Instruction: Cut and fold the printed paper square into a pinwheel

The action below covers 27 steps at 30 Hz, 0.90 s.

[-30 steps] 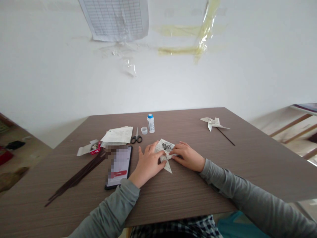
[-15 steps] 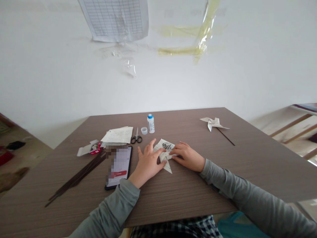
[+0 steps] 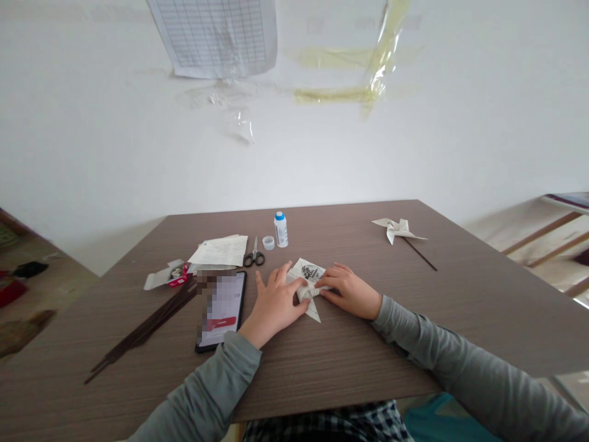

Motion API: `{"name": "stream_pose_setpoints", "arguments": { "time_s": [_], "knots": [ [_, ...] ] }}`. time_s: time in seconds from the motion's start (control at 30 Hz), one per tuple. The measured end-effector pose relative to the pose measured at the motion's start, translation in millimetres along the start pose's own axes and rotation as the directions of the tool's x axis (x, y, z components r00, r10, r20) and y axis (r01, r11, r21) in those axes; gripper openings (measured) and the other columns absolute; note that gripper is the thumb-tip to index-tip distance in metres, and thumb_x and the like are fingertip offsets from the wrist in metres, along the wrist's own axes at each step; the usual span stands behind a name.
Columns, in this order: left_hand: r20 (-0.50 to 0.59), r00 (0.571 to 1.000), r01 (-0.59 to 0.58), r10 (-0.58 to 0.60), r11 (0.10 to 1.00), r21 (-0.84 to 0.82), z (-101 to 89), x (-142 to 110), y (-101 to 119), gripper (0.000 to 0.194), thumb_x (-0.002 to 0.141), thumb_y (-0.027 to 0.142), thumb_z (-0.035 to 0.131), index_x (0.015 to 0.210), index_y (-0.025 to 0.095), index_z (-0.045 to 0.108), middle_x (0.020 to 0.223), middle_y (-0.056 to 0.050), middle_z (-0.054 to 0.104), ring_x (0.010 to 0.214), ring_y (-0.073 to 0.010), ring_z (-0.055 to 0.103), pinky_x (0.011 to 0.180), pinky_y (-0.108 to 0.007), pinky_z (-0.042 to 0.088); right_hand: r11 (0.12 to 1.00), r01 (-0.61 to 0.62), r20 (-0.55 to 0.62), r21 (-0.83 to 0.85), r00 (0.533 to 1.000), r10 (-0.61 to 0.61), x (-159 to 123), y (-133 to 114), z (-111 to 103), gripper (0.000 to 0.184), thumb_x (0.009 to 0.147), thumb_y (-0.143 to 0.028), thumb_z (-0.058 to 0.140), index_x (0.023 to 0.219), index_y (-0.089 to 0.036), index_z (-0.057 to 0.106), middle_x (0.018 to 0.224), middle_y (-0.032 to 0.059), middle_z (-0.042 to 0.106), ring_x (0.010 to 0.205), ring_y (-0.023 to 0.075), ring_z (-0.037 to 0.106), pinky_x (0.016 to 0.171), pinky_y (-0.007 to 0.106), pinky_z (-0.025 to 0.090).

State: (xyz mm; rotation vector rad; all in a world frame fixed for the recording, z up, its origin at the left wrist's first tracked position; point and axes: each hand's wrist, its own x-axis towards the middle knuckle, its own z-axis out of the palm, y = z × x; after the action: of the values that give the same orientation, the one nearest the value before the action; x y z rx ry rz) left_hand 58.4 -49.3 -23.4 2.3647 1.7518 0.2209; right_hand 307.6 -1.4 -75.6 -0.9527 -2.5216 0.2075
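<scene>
A paper pinwheel (image 3: 314, 307) of printed paper, with a dark printed figure on one flap, lies on the table between my hands. My left hand (image 3: 275, 302) has its thumb and index finger closed on the paper at its left side and middle; its other fingers stretch away over the table. From the right, the bent fingers and thumb of my right hand (image 3: 353, 293) grip the paper's right edge, hiding that blade. A second pinwheel (image 3: 398, 229), on a thin dark stick (image 3: 420, 254), lies farther off at the right.
Left of my hands lie a phone (image 3: 223, 310), dark sticks (image 3: 142, 328), a small red-and-white box (image 3: 177, 274) and stacked paper sheets (image 3: 218, 252). Scissors (image 3: 254, 255), a clear cap (image 3: 268, 242) and a white bottle with a blue top (image 3: 280, 230) are beyond them. The wall (image 3: 322, 159) borders the table.
The raised fingers of my left hand have lowered slightly. Its thumb and index finger stay on the pinwheel, and my right hand has hardly moved.
</scene>
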Motion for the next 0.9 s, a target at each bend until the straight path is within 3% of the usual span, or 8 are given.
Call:
{"name": "stream_pose_setpoints", "arguments": {
  "time_s": [0.33, 0.53, 0.9],
  "knots": [
    [-0.005, 0.999, 0.035, -0.035, 0.999, 0.000, 0.7, 0.4, 0.1, 0.053, 0.104, 0.041, 0.087, 0.156, 0.035, 0.077, 0.196, -0.016, 0.038, 0.177, -0.0482, 0.044, 0.141, -0.091, 0.019, 1.000, -0.004, 0.006, 0.010, 1.000, 0.004, -1.3, 1.9, 1.5, 0.022, 0.114, -0.022, 0.073, 0.129, -0.027, 0.089, 0.121, 0.0109, 0.086, 0.119, 0.0296, 0.082, 0.131, 0.063, 0.056],
    [0.002, 1.000, 0.017, -0.017, 1.000, 0.008, 2.0, 0.1, -1.1, 0.036, 0.107, 0.040, 0.084, 0.143, 0.037, 0.086, 0.196, -0.013, 0.039, 0.176, -0.0461, 0.044, 0.141, -0.092, 0.014, 1.000, -0.008, 0.008, 0.008, 1.000, 0.008, -1.1, 2.3, 2.0, 0.022, 0.114, -0.023, 0.073, 0.130, -0.027, 0.088, 0.119, 0.0098, 0.086, 0.117, 0.0285, 0.082, 0.131, 0.062, 0.056],
    [-0.003, 0.999, 0.043, -0.043, 0.999, 0.016, -0.7, -0.1, 1.1, 0.041, 0.106, 0.042, 0.085, 0.147, 0.035, 0.084, 0.197, -0.016, 0.039, 0.176, -0.0493, 0.045, 0.141, -0.093, 0.016, 1.000, -0.014, 0.010, 0.000, 1.000, 0.014, -1.1, 1.4, 1.0, 0.022, 0.114, -0.023, 0.075, 0.129, -0.028, 0.089, 0.118, 0.0093, 0.086, 0.118, 0.0284, 0.082, 0.131, 0.060, 0.056]
  ]
}}
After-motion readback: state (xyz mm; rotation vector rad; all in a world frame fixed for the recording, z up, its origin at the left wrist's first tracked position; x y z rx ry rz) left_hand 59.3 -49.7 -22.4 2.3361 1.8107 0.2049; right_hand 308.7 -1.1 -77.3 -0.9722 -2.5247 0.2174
